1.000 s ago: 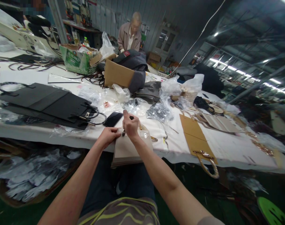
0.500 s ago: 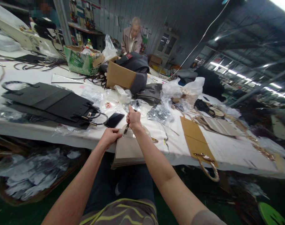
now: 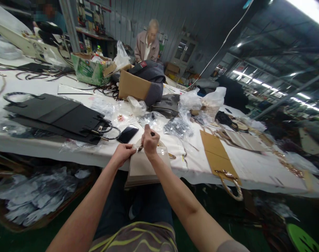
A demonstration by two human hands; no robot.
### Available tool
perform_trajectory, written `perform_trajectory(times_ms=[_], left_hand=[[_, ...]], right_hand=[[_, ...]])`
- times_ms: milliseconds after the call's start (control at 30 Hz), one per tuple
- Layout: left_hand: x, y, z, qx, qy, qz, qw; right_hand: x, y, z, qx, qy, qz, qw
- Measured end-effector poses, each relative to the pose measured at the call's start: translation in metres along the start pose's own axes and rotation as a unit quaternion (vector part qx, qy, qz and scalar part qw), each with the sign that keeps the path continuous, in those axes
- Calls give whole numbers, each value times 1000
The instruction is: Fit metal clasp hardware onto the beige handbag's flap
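Observation:
A beige bag panel [image 3: 143, 166] lies at the table's front edge, with a small metal plate [image 3: 162, 151] near its top right. My left hand [image 3: 123, 154] pinches the panel's upper left corner. My right hand [image 3: 150, 141] is closed around a dark-handled tool [image 3: 140, 148], its tip down at that corner, close to my left fingertips. A beige handle loop partly shows behind my right hand. Just behind my left hand lies a black phone [image 3: 128, 133].
Black bag panels [image 3: 54, 113] with handles lie at left, a tan panel [image 3: 219, 154] at right. Farther back are plastic bags [image 3: 179, 126], a cardboard box [image 3: 134, 85] and a green box [image 3: 90, 70]. A person [image 3: 147, 43] stands across the table.
My right hand has turned and dropped slightly, still around the tool. The small metal plate on the beige panel now shows fully. My left hand has hardly moved.

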State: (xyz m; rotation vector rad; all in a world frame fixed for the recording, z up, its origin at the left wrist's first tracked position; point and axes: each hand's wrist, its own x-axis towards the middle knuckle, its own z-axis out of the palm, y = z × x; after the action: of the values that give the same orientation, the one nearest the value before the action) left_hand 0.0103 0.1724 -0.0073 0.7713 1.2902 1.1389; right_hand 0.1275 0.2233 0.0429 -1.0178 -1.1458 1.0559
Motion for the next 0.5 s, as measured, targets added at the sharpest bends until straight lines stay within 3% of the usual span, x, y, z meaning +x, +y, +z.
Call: perform_trajectory(times_ms=[100, 300, 500], left_hand=[[-3, 0, 1, 1, 2, 0, 1000], [2, -7, -1, -1, -10, 14, 1000], [8, -9, -2, 42, 3, 34, 999]], right_hand=[[5, 1, -1, 29, 29, -40, 998], [-1, 9, 3, -45, 1, -72, 996], [-10, 9, 13, -65, -18, -147, 987]])
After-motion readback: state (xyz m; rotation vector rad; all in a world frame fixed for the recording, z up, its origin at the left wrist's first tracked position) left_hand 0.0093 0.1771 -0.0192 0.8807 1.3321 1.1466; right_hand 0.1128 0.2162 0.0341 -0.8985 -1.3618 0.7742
